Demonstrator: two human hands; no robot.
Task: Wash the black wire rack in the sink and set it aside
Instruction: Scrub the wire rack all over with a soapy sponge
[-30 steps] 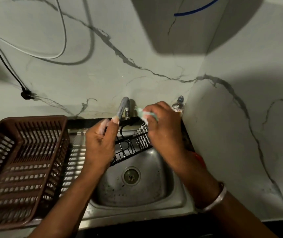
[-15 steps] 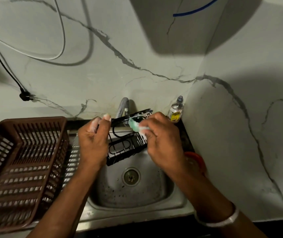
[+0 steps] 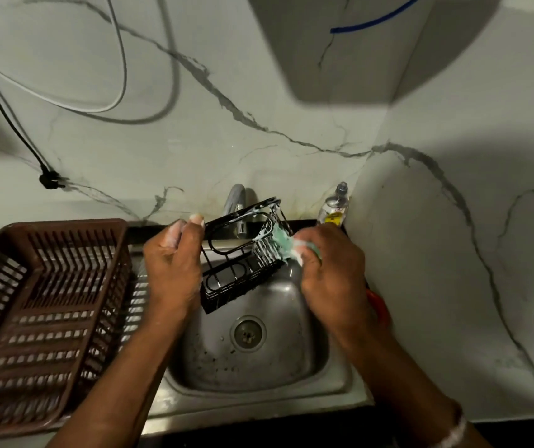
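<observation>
Over the steel sink [image 3: 294,363] the black wire rack [image 3: 236,276] is held up off the basin, tilted, its far edge raised towards the grey faucet [image 3: 235,196] and its near edge hanging above the drain [image 3: 248,332]; it touches neither the basin floor nor the counter. Left hand [image 3: 175,270] grips the rack's left end, fingers curled tight round the wire, the fingertips whitened with suds; right hand [image 3: 330,273] is closed on a green scrub sponge [image 3: 282,244], fingers and thumb bunched together round it, and presses it against the rack's right end; white foam streaks the wires at that end, and a thin line of it runs along the top rail. A pale bangle [image 3: 457,427] sits on the right wrist; something red [image 3: 377,305] shows just behind that forearm, too hidden to name. Beside the sink on the left stands a brown plastic dish basket [image 3: 48,240], slatted all round; in the back corner, right of the faucet, a clear dish-soap bottle [image 3: 335,206] with a yellow label stands upright against the marbled wall; a white cable [image 3: 120,59] loops across that wall, and a black cable [image 3: 10,121] runs down to a plug.
</observation>
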